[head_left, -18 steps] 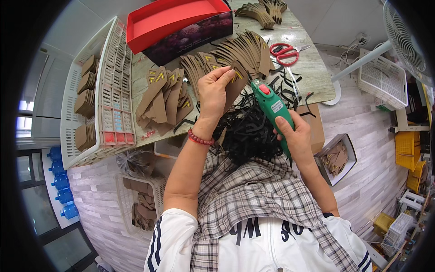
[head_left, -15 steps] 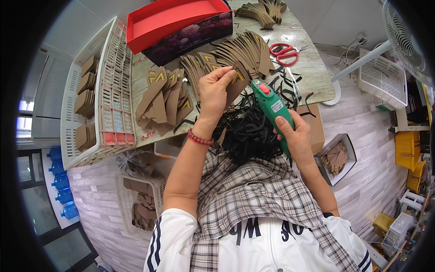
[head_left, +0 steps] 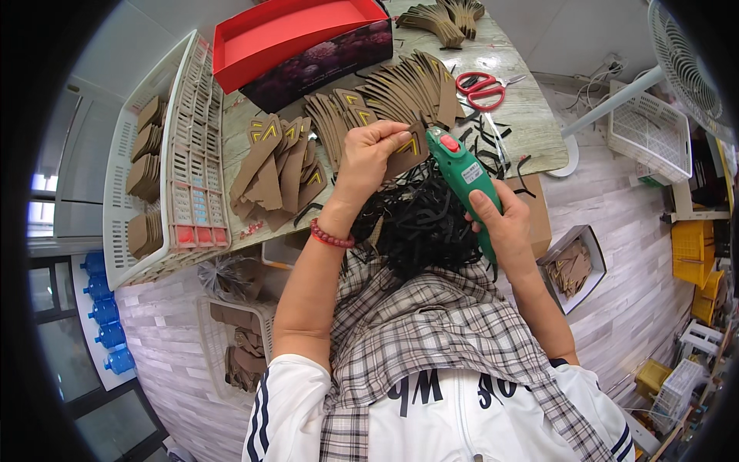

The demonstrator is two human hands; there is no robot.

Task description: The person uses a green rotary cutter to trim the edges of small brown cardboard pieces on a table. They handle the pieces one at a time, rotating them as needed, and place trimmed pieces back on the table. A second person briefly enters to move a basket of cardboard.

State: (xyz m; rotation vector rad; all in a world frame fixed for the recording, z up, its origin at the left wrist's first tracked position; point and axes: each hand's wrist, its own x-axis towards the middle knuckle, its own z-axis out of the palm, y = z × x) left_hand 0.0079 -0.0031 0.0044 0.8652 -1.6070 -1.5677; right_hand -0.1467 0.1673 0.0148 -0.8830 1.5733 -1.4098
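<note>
My left hand pinches a flat brown fabric tab marked with a yellow chevron. The tab is tilted, and its upper edge lies close to the head of a green handheld electric cutter with a red button. Around the cutter's body my right hand is closed. Whether the blade touches the tab cannot be made out. Below both hands lies a heap of black trimmed strips, spilling from the table edge onto my checked apron.
Fanned brown tabs and a loose pile of them cover the table. Red-handled scissors, a red-lined box and a white basket surround the work. A box of tabs sits on the floor.
My left hand has shifted slightly down, and the tab in it has turned from steeply upright to a flatter tilt. The cutter has barely moved.
</note>
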